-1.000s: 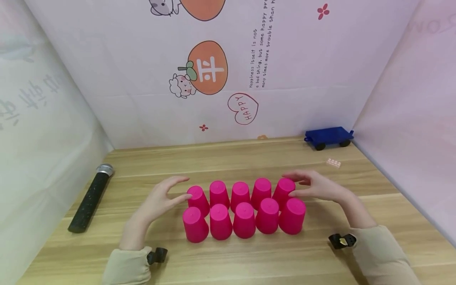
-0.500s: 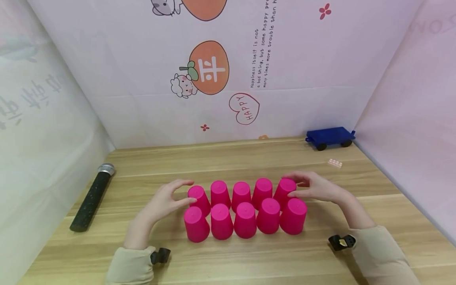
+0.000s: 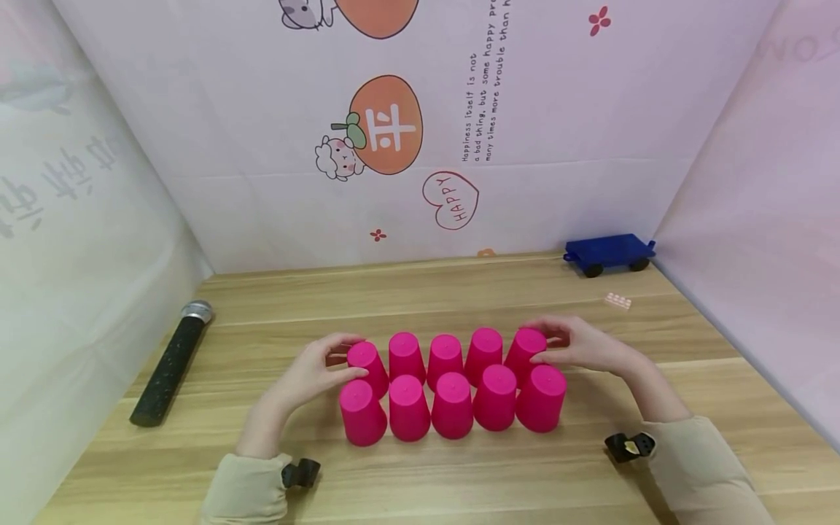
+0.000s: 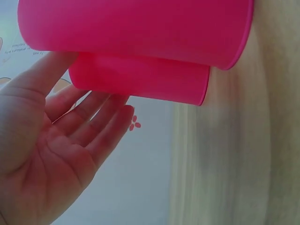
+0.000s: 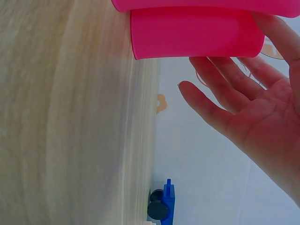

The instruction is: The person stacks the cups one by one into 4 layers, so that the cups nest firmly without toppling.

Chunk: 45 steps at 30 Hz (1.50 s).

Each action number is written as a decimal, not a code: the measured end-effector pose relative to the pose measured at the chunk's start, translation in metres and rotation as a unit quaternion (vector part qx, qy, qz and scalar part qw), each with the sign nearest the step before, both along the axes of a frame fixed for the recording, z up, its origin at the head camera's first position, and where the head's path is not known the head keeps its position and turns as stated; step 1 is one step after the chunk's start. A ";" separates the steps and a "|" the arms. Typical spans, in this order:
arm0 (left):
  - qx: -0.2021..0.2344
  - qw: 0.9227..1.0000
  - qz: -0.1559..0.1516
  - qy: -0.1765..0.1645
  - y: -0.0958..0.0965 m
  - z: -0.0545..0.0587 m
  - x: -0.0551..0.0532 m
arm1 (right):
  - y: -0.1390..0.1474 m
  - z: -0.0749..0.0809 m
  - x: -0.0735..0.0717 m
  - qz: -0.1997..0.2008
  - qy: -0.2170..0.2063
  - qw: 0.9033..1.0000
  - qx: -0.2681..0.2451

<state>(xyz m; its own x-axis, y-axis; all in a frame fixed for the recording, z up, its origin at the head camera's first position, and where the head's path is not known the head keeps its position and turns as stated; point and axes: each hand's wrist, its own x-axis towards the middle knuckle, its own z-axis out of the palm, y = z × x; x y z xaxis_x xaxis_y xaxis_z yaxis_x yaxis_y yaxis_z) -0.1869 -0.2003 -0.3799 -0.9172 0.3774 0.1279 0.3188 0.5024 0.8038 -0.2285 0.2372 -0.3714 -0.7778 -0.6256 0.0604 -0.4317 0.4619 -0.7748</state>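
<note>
Several pink cups stand upside down on the wooden table in two rows, a back row and a front row (image 3: 453, 412). My left hand (image 3: 311, 373) is around the leftmost back cup (image 3: 370, 370), thumb on its near side and fingers behind it. At the opposite end, my right hand (image 3: 584, 345) pinches the rightmost back cup (image 3: 523, 351) between thumb and fingers. In the left wrist view, the front cup (image 4: 136, 28) partly covers the back cup (image 4: 140, 79). The right wrist view shows fingertips passing behind the back cup (image 5: 197, 33), where they are hidden.
A black microphone (image 3: 167, 372) lies on the left of the table (image 3: 420, 481). Toward the back right stand a blue toy wagon (image 3: 609, 251) and a small pale pink toy brick (image 3: 617, 300). White printed sheets (image 3: 282, 211) enclose the back and sides.
My left hand has moved right and closed in around the leftmost back cup. My right hand has stayed nearly still at its cup. The cups keep their places.
</note>
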 end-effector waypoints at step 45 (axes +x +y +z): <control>0.024 0.999 0.008 -0.040 -0.002 -0.011 -0.002 | 0.018 0.015 -0.020 -0.218 0.026 0.975 -0.017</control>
